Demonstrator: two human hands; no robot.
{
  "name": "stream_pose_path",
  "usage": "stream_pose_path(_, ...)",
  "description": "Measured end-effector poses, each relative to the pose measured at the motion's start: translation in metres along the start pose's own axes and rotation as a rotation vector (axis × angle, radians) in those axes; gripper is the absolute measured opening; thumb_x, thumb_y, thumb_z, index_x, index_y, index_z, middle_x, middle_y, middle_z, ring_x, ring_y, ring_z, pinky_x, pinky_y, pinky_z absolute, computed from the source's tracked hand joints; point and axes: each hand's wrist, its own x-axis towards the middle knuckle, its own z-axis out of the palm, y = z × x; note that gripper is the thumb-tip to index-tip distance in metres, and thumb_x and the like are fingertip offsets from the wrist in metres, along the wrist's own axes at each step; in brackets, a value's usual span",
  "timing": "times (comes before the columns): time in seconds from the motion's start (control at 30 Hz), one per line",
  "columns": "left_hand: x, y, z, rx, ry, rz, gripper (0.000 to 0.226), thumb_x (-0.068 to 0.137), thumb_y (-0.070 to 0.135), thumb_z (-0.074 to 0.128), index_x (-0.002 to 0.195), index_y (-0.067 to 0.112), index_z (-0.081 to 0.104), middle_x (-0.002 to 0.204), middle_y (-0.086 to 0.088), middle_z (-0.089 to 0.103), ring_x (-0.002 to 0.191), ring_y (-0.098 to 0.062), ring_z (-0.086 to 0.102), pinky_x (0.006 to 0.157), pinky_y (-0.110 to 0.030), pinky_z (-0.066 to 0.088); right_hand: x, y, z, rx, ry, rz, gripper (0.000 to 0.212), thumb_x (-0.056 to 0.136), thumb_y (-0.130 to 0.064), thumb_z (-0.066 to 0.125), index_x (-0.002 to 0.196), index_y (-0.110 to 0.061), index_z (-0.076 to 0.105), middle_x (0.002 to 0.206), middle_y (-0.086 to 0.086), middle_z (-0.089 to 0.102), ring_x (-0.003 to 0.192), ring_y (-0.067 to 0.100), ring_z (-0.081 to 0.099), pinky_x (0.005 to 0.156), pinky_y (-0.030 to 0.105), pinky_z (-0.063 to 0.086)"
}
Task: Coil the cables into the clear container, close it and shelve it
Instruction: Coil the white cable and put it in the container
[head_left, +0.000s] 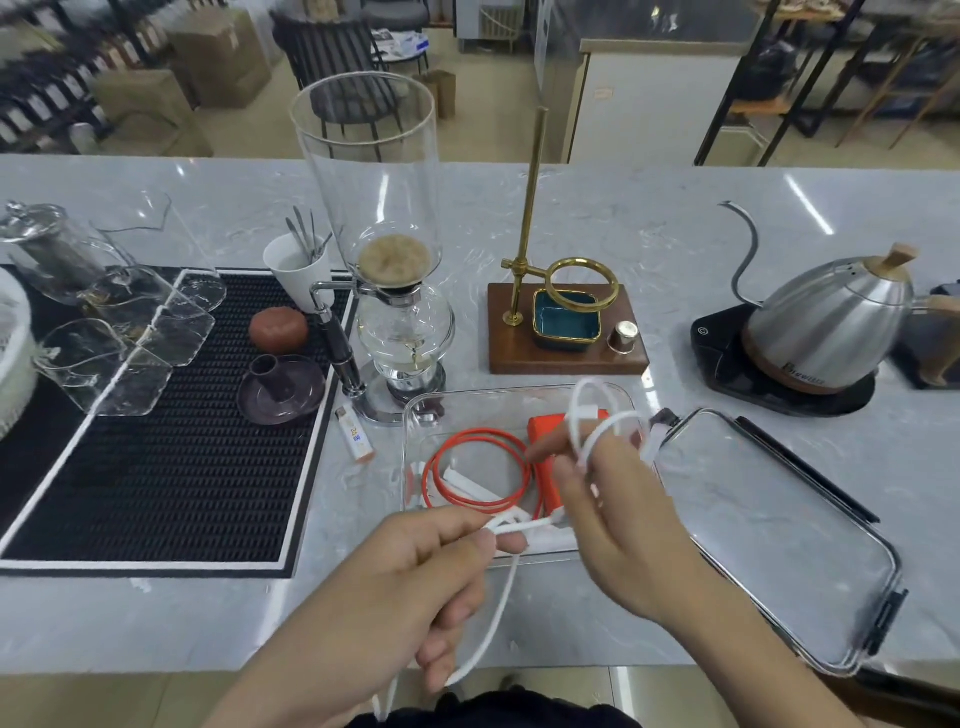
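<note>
Head view, container: the clear container stood open on the table, just in front of the person.
Head view, done: an orange cable already lay coiled flat inside it, beside an orange block (what that block was could not be told) and some white pieces.
Head view, in hand: the white cable was part-wound in loops round the fingers of the right hand, held above the container.
Head view, feeding hand: the left hand pinched the same cable between thumb and curled fingers, and the loose tail hung down past the table edge toward the person's lap.
Head view, lid: the clear lid with black clasps lay off, just right of the container.
Head view, left to do: by my reckoning, finishing the white coil, laying it in, clipping the lid on and shelving; no shelf for it could be picked out.
</note>
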Motion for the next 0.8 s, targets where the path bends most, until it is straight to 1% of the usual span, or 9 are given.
stream_pose_path(0.1, 0.0, 0.004, 0.0, 0.268, 0.09, 0.056, 0.021, 0.094, 0.037, 0.056, 0.088, 0.026, 0.072, 0.047, 0.005, 0.036, 0.036, -0.01, 0.036, 0.041, -0.028, 0.043, -0.003, -0.002, -0.007, -0.211, -0.224, -0.098, 0.025, 0.101, -0.044, 0.029, 0.099, -0.029, 0.049, 0.079, -0.028, 0.04, 0.072, -0.001, 0.039, 0.065, 0.021, 0.03)
stream_pose_path(0.2, -0.001, 0.01, -0.005, 0.658, 0.194, 0.234, 0.023, 0.093, 0.044, 0.055, 0.085, 0.028, 0.069, 0.045, 0.007, 0.048, 0.041, -0.004, 0.045, 0.046, -0.033, 0.047, -0.005, -0.012, -0.017, -0.192, -0.408, -0.171, 0.022, 0.099, -0.055, 0.025, 0.082, -0.042, 0.029, 0.068, -0.022, 0.037, 0.066, -0.005, 0.04, 0.057, 0.02, 0.031)
stream_pose_path(0.27, -0.001, 0.017, -0.01, 0.89, 0.218, 0.375, 0.028, 0.091, 0.053, 0.054, 0.082, 0.03, 0.068, 0.056, 0.009, 0.06, 0.053, -0.005, 0.054, 0.056, -0.029, 0.048, -0.005, -0.018, -0.024, -0.106, -0.511, -0.141, 0.027, 0.096, -0.059, 0.036, 0.076, -0.041, 0.034, 0.065, -0.015, 0.041, 0.063, 0.003, 0.043, 0.056, 0.022, 0.033)
stream_pose_path(0.33, 0.002, 0.025, -0.015, 0.973, 0.216, 0.444, 0.03, 0.085, 0.058, 0.06, 0.078, 0.03, 0.067, 0.064, 0.008, 0.064, 0.059, -0.007, 0.058, 0.056, -0.02, 0.044, -0.005, -0.023, -0.03, -0.032, -0.579, -0.119, 0.032, 0.094, -0.055, 0.05, 0.068, -0.042, 0.038, 0.06, -0.012, 0.041, 0.06, 0.007, 0.044, 0.055, 0.022, 0.033)
stream_pose_path(0.47, 0.008, 0.034, -0.029, 0.897, 0.119, 0.42, 0.025, 0.075, 0.054, 0.074, 0.078, 0.03, 0.068, 0.057, 0.01, 0.061, 0.05, -0.002, 0.048, 0.05, -0.02, 0.038, -0.005, -0.03, -0.048, 0.397, -0.765, -0.018, 0.034, 0.098, -0.033, 0.056, 0.067, -0.019, 0.061, 0.061, 0.006, 0.051, 0.057, 0.028, 0.047, 0.055, 0.046, 0.038)
stream_pose_path(0.5, 0.009, 0.033, -0.033, 0.838, 0.067, 0.397, 0.027, 0.074, 0.055, 0.075, 0.08, 0.029, 0.069, 0.056, 0.01, 0.058, 0.051, -0.002, 0.046, 0.051, -0.023, 0.038, -0.005, -0.029, -0.053, 0.526, -0.815, 0.018, 0.037, 0.099, -0.03, 0.055, 0.068, -0.011, 0.063, 0.056, 0.013, 0.048, 0.051, 0.033, 0.042, 0.05, 0.045, 0.034)
stream_pose_path(0.57, 0.01, 0.029, -0.037, 0.695, -0.024, 0.344, 0.029, 0.073, 0.053, 0.075, 0.083, 0.026, 0.07, 0.056, 0.007, 0.053, 0.053, -0.01, 0.047, 0.053, -0.026, 0.041, -0.005, -0.027, -0.058, 0.797, -0.883, 0.075, 0.04, 0.099, -0.029, 0.053, 0.065, -0.008, 0.058, 0.046, 0.015, 0.035, 0.04, 0.023, 0.031, 0.041, 0.034, 0.025)
stream_pose_path(0.67, 0.011, 0.022, -0.038, 0.525, -0.098, 0.302, 0.023, 0.075, 0.043, 0.074, 0.085, 0.023, 0.07, 0.06, 0.002, 0.056, 0.052, -0.015, 0.054, 0.053, -0.027, 0.046, -0.005, -0.024, -0.051, 1.187, -0.789, 0.077, 0.043, 0.101, -0.034, 0.05, 0.065, -0.011, 0.048, 0.043, 0.002, 0.029, 0.04, 0.013, 0.03, 0.039, 0.032, 0.022)
stream_pose_path(0.8, 0.011, 0.016, -0.032, 0.348, -0.122, 0.312, 0.018, 0.09, 0.034, 0.062, 0.086, 0.018, 0.069, 0.059, -0.002, 0.06, 0.05, -0.017, 0.058, 0.057, -0.028, 0.049, -0.005, -0.024, -0.036, 1.493, -0.531, 0.097, 0.04, 0.102, -0.028, 0.048, 0.067, -0.009, 0.051, 0.048, 0.007, 0.033, 0.045, 0.015, 0.041, 0.049, 0.029, 0.029)
